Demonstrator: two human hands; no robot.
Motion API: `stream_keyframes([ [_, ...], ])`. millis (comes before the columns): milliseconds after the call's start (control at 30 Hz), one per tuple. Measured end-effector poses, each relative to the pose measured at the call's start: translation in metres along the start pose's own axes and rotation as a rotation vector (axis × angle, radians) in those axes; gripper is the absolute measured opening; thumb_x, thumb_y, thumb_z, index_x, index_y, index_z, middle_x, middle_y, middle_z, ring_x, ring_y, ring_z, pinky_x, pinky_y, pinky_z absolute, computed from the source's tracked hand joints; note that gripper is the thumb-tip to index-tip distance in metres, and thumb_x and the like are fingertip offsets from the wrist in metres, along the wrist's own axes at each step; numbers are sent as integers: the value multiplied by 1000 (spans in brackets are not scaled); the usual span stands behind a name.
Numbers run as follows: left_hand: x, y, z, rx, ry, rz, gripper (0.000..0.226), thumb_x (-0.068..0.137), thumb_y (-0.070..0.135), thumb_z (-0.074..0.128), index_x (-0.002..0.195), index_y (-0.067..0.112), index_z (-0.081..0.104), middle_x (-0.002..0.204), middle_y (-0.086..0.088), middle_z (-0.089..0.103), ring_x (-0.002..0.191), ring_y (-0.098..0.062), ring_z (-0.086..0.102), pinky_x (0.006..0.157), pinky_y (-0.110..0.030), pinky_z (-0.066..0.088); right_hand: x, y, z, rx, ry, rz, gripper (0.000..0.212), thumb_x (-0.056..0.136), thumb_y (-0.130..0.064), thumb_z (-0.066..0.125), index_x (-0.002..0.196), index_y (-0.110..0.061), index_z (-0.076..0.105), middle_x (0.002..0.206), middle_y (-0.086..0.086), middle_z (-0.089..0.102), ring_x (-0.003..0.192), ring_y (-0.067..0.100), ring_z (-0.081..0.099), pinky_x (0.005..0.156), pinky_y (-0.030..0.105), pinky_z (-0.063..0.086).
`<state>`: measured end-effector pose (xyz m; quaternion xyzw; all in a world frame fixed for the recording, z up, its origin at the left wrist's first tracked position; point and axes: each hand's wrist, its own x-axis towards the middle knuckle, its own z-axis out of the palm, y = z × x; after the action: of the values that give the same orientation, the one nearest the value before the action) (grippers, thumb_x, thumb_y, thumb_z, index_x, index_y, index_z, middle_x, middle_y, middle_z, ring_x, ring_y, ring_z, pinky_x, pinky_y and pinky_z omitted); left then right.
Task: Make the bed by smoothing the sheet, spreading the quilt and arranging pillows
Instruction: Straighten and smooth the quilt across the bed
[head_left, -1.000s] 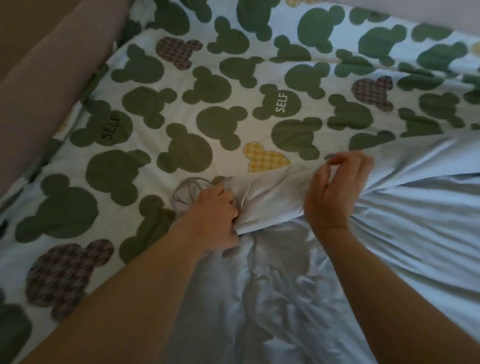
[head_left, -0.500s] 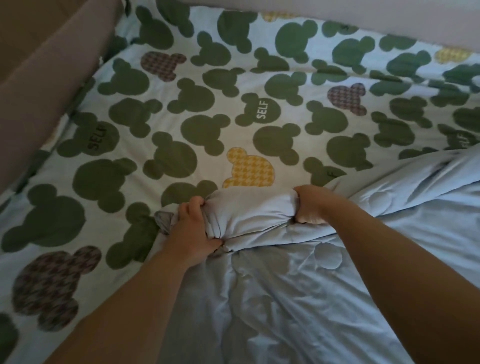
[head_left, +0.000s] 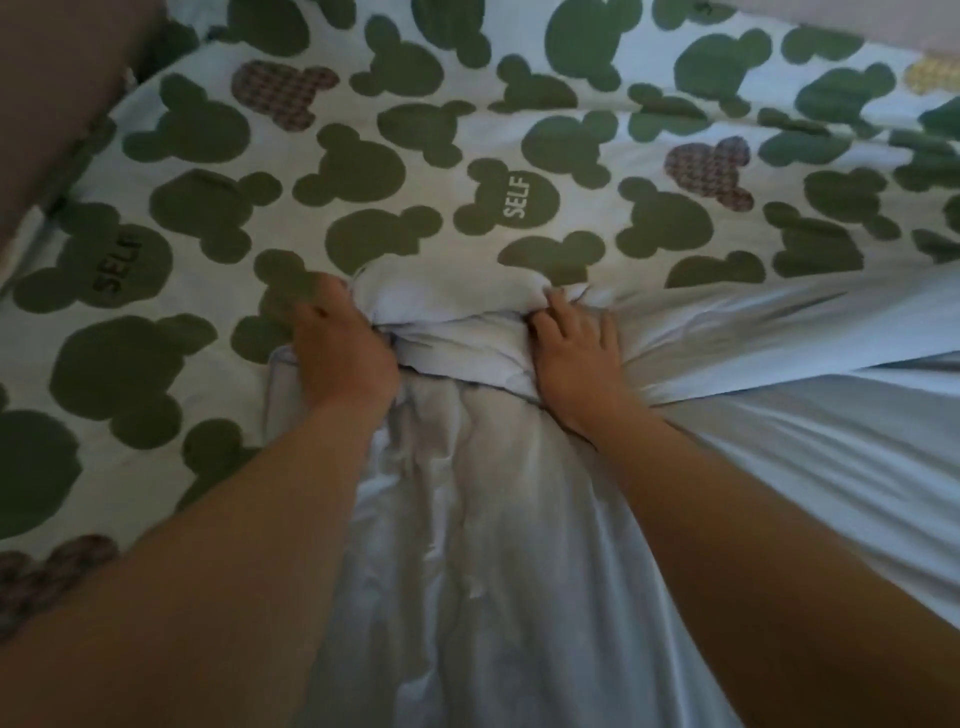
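A pale blue quilt (head_left: 519, 519) lies crumpled over the near and right part of the bed, its far edge bunched into a thick roll (head_left: 457, 312). My left hand (head_left: 337, 348) grips the left end of that roll, fingers curled into the fabric. At the right end my right hand (head_left: 576, 348) clutches the bunched quilt edge. Beneath and beyond lies the sheet (head_left: 363, 156), white with green mouse-head shapes, some marked "SELF". No pillow is in view.
A padded brownish bed frame (head_left: 57, 104) runs along the far left. A pale wall or headboard strip (head_left: 909, 26) shows at the top right corner. The sheet stretches away toward the far side.
Both hands have pushed the bunched quilt edge farther across the sheet. The right hand, open above the fabric a second ago, now grips the quilt.
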<state>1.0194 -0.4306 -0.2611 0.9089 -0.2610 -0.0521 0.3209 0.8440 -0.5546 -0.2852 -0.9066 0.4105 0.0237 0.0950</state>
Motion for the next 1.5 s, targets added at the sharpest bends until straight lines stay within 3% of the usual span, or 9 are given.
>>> stream_keyframes([
  [333,9,-31,59,399,132,269,44,89,37,41,112,0,49,109,-25,52,101,-41,50,101,-62,31,34,14,0,272,187,76,45,85,-34,47,128,-20,44,139,3,43,125,29,40,105,40,25],
  [467,13,-32,62,391,186,270,42,91,34,43,114,-1,47,111,-25,53,102,-42,50,101,-61,32,63,21,-51,396,-133,143,78,70,-38,73,138,-25,36,129,3,56,113,26,55,94,36,44],
  [633,11,-35,65,303,257,307,43,92,34,43,121,1,41,115,-26,51,108,-40,45,106,-60,27,83,10,-101,197,-542,72,49,59,-41,81,100,-18,67,100,2,66,86,21,62,79,34,51],
  [833,8,-33,62,232,338,328,53,95,38,36,127,-4,41,120,-28,49,113,-38,40,109,-57,24,75,-17,-132,125,404,59,24,80,-32,61,103,-25,61,90,-3,64,92,29,62,66,30,35],
  [967,9,-34,63,238,311,286,67,95,43,32,136,-9,36,127,-30,45,117,-39,37,114,-52,17,117,-49,-169,232,1252,-75,27,57,-19,72,84,-14,70,79,6,68,70,30,64,55,29,36],
  [1167,10,-33,65,281,304,271,68,91,41,37,137,-9,37,126,-30,47,118,-40,38,112,-54,21,86,-38,-64,-158,189,-66,30,83,-31,54,109,-21,62,116,7,55,111,33,43,88,37,29],
  [1333,11,-32,64,279,289,264,67,88,39,40,137,-8,39,125,-29,47,118,-39,38,112,-54,22,82,-34,-90,-136,-74,-54,37,95,-35,32,104,-23,65,110,2,62,119,32,42,105,45,22],
  [1433,11,-32,64,285,277,261,67,87,38,41,136,-8,39,125,-28,48,117,-38,39,112,-54,22,105,-18,-106,179,-174,169,30,95,-21,43,122,-11,47,107,10,64,99,29,59,82,33,44],
  [1500,11,-31,64,294,277,255,66,87,38,40,135,-8,40,125,-28,48,117,-38,39,112,-53,21,117,-11,-109,369,-282,328,64,93,-18,52,146,-12,16,101,14,67,86,30,66,71,34,54],
])
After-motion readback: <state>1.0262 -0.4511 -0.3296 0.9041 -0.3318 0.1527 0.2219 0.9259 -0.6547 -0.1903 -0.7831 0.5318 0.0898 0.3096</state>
